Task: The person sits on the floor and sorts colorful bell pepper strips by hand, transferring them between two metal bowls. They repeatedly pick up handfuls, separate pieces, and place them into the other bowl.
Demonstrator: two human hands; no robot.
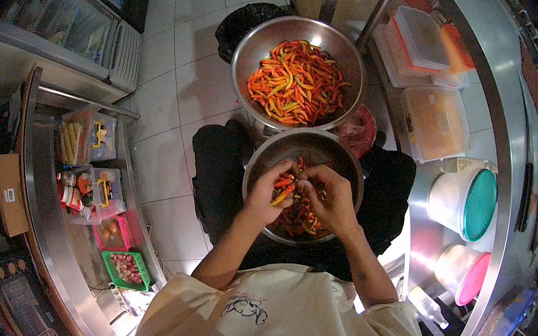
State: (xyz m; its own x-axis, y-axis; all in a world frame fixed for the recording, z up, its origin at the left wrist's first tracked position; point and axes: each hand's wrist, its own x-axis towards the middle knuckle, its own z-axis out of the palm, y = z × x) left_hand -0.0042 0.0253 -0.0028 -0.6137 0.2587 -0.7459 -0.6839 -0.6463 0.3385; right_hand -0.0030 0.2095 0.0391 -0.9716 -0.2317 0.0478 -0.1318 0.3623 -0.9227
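Observation:
My left hand (270, 193) holds several red and yellow chili peppers (284, 192) in its palm and fingers. Close beside it, my right hand (328, 194) has its thumb and forefinger pinched together at the tips of the left fingers; whatever lies between them is too small to make out. Both hands are above a metal bowl (355, 178) in my lap, with more chilies and green bits (301, 216) at its bottom. Just beyond it stands a larger stainless steel bowl (250, 46), holding a big heap of orange, red and yellow chilies (293, 83).
A black plastic bag (238, 25) and a red basin (360, 133) are near the larger bowl. Steel shelving at right holds plastic boxes (433, 119) and lidded tubs (459, 202). On the left shelf are a green basket (110, 269) of shallots and clear bins (109, 194).

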